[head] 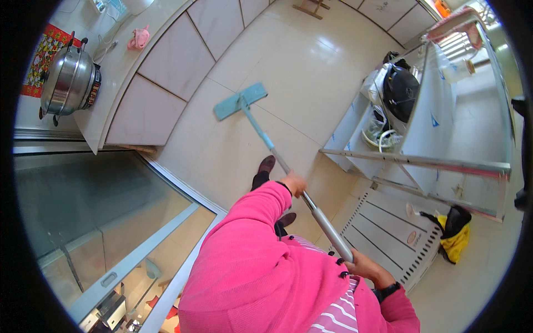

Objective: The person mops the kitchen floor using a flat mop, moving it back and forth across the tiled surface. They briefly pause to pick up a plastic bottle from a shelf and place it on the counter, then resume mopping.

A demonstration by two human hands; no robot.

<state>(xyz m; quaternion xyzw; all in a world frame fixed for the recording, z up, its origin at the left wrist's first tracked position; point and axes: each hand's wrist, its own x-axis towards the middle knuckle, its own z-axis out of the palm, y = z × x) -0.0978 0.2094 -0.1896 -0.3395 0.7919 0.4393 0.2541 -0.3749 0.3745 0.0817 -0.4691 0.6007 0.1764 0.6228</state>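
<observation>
A flat mop with a light-blue rectangular head (240, 101) lies against the pale tiled floor, upper centre-left. Its metal handle runs down and right towards my body. My left hand (295, 184) grips the handle partway along, just below the blue section. Lower down, my right hand (359, 263) is closed around the thick grey grip near the handle's top end, close to my pink cardigan. A dark shoe (267, 164) shows beside the handle, and another shoe (287, 219) is below my left forearm.
White cabinets (162, 112) line the left, under a counter with a steel steamer pot (66, 81). A metal rack (416, 158) holding a black lidded item stands right, near a white slotted panel (387, 233). A sliding glass door (137, 258) is lower left; a wooden stool's legs (310, 9) show at top.
</observation>
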